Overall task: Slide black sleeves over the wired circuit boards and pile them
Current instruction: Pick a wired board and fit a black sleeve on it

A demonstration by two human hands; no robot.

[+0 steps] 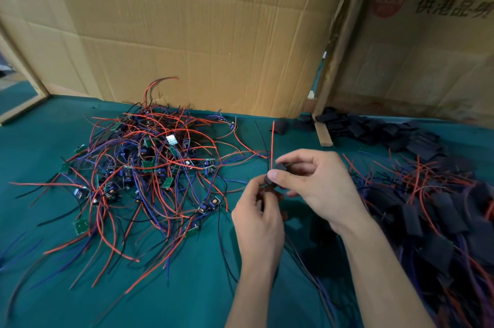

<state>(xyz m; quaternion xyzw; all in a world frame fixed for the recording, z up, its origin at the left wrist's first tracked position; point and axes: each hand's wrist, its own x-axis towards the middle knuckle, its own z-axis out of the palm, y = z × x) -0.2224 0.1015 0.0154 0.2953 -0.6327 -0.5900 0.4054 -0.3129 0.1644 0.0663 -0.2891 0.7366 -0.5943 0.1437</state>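
While both hands (288, 188) pinch one black sleeve (278, 168), two wires (272, 140) stick up.

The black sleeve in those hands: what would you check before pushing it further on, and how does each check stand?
1. Right hand has a grip on the black sleeve: ok.
2. Left hand holds the board: cannot tell, hidden.
3. Red wire is through the sleeve: cannot tell.
4. Bare boards remain at left: ok.
5. Sleeved pile is close at right: ok.
6. Spare sleeves are on hand: ok.
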